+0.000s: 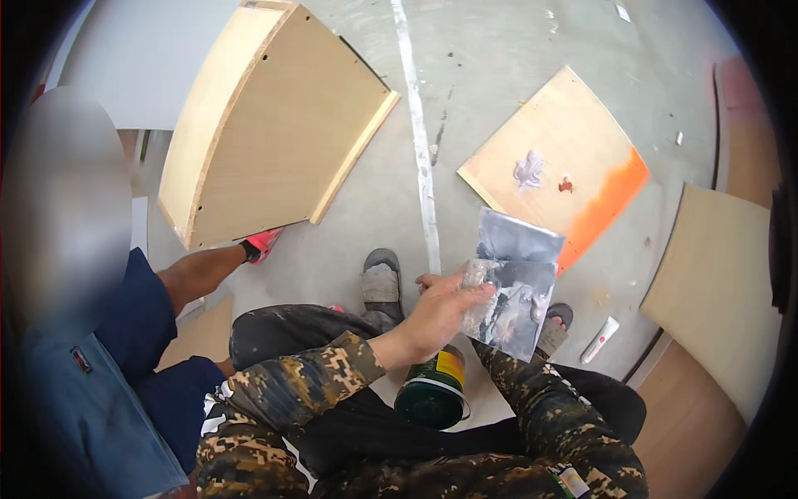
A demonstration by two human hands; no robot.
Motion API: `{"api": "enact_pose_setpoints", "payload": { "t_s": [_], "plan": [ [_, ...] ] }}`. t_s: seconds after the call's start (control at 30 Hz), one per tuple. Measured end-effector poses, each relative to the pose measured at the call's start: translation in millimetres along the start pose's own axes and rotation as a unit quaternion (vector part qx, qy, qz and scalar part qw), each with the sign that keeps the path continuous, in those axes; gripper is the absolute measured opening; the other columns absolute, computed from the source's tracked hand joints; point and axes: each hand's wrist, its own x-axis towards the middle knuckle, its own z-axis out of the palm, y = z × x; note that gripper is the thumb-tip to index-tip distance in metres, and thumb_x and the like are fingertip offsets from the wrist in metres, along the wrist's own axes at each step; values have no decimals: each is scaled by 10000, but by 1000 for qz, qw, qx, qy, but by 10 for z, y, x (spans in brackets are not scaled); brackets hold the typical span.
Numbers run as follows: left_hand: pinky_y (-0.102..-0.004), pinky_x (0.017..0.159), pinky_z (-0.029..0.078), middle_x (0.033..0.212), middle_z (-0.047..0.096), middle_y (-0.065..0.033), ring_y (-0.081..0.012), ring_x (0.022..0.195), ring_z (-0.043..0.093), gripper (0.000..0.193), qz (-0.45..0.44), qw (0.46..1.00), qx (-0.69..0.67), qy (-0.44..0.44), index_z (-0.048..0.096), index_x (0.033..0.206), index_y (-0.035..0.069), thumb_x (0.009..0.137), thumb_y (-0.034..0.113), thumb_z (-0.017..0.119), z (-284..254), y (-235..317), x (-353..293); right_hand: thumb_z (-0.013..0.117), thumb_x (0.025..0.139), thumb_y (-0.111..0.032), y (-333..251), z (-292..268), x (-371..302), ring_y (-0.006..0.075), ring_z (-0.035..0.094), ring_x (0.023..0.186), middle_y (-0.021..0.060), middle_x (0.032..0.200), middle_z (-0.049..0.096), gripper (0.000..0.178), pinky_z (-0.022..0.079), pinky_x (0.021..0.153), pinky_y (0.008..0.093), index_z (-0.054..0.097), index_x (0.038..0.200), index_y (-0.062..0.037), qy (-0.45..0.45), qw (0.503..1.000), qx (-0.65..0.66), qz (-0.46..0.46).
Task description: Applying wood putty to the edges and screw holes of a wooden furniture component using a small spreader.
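My left hand (428,320) is closed on a thin grey metal plate (519,320), with its thumb lying over the plate's left part. Pale putty is smeared across that face. A second smooth metal sheet (517,235) shows just beyond it, overlapping its far edge; which hand bears it I cannot tell. My right forearm (519,387), in a camouflage sleeve, runs up behind the plates, and they hide my right hand. Below my hands, between my legs, sits a dark green bucket (431,397) with a yellow label.
Ahead right, a wooden board (532,125) carries a lilac putty mound, a reddish-brown dab and orange paint. A white tube (600,339) lies on the floor. A curved wooden panel (274,125) stands ahead left. A co-worker in blue shorts (137,308) is close on the left. Panels (706,291) line the right.
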Motion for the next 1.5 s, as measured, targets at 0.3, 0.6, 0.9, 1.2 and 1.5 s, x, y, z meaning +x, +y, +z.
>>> {"api": "enact_pose_setpoints", "payload": {
  "t_s": [0.3, 0.6, 0.9, 1.2, 1.5],
  "plan": [
    [-335, 952, 509, 1144, 667, -78, -175, 1058, 647, 276, 41, 992, -69, -95, 584, 1242, 6, 1023, 157, 510, 71, -22, -92, 540, 859, -120, -64, 83, 237, 372, 655, 1097, 208, 1131, 694, 347, 521, 919, 469, 676, 1176, -77, 31, 999, -32, -6],
    [-384, 1039, 462, 1192, 648, -124, -225, 1130, 623, 263, 166, 971, -83, -148, 596, 1203, -12, 1004, 142, 516, -263, 59, 101, 541, 855, -98, -108, -188, 668, 356, 663, 1095, 187, 1130, 702, 343, 528, 910, 467, 683, 1167, -88, 1, 994, -108, -37],
    [-437, 976, 436, 1296, 640, -59, -222, 1161, 604, 375, 266, 959, -89, 27, 544, 1333, 86, 1014, 270, 473, -1657, 143, 496, 626, 801, -104, 425, -2160, 738, 398, 696, 961, 221, 1049, 712, 214, 557, 796, 492, 744, 964, -31, 198, 944, -254, 76],
    [-368, 837, 409, 1218, 668, -3, -157, 1037, 612, 324, 298, 949, -97, -6, 572, 1290, 127, 1012, 279, 500, -2263, 110, 1010, 593, 763, -116, 1262, -3369, -1176, 424, 665, 1013, 265, 1049, 683, 361, 530, 875, 499, 626, 1093, 26, 713, 684, -1, 156],
    [-337, 800, 449, 1208, 672, -12, -149, 1013, 615, 291, 308, 946, -102, -22, 577, 1265, 125, 1016, 254, 498, -2318, 4, 1004, 692, 750, -180, 1826, -3432, -2265, 424, 394, 1348, 309, 1448, 372, 712, 377, 1090, 452, 376, 1349, 40, 868, 393, 99, 286]
  ]
}}
